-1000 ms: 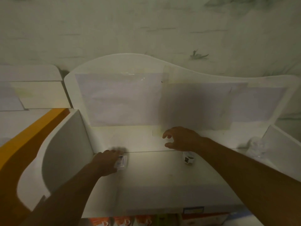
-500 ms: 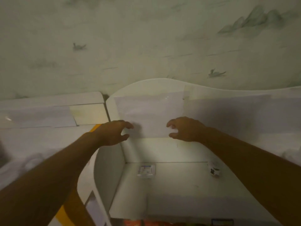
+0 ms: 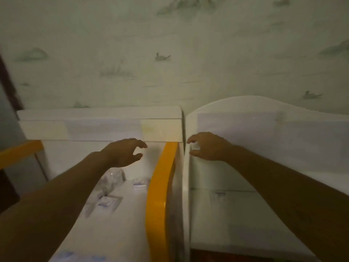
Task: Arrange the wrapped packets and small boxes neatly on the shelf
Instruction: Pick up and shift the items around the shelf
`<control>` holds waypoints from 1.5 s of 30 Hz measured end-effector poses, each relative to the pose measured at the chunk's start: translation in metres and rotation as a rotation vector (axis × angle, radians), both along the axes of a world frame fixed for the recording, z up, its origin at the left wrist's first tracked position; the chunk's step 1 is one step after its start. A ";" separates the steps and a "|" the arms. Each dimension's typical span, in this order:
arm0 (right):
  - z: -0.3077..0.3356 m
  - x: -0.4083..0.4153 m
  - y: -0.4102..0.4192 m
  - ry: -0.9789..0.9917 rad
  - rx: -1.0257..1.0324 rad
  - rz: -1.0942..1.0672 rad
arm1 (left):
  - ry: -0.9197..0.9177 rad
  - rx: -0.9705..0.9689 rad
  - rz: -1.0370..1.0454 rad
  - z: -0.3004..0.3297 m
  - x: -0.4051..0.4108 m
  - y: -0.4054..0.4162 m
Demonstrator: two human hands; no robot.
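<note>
My left hand [image 3: 125, 152] hovers open, fingers curled, above the left white shelf [image 3: 117, 224], holding nothing. Below it lie a crumpled clear wrapped packet [image 3: 113, 178], a small flat box with blue print [image 3: 108, 202] and another small packet [image 3: 139, 183] near the orange divider. My right hand [image 3: 206, 146] is raised with fingers apart and empty, over the right white shelf [image 3: 245, 224]. A small flat box [image 3: 219, 195] lies at the back of that right shelf, blurred.
An orange-edged side panel [image 3: 160, 195] separates the two shelves. A curved white back panel [image 3: 264, 118] rises behind the right shelf, a straight white back panel [image 3: 100, 125] behind the left. Patterned wallpaper [image 3: 170, 53] fills the background. More blue-printed packets [image 3: 66, 255] show at the bottom left.
The view has swung left from the right shelf toward the left one. My left hand let go of the small box, and both hands rose and moved left, empty.
</note>
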State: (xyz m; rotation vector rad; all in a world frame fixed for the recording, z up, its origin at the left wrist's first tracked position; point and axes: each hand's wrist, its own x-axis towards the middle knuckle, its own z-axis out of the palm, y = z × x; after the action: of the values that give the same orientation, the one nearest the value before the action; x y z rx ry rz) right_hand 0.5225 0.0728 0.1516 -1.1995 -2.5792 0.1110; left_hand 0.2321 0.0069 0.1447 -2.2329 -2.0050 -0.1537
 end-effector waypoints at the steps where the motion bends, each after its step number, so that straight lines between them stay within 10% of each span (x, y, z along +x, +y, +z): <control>1: 0.001 -0.021 -0.006 -0.008 0.011 0.009 | 0.006 -0.018 0.015 -0.002 -0.022 -0.008; 25: -0.039 -0.192 0.000 -0.088 -0.099 0.144 | 0.156 -0.252 0.214 -0.041 -0.202 -0.040; 45: -0.103 -0.311 0.039 -0.251 -0.191 -0.061 | -0.025 -0.322 -0.018 -0.106 -0.302 0.061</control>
State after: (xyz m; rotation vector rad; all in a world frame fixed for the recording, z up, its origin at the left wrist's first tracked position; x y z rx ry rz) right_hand 0.2119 0.1116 0.0490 -1.4416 -2.7953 0.2104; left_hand -0.0694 0.0677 0.0388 -2.4442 -2.1551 0.1514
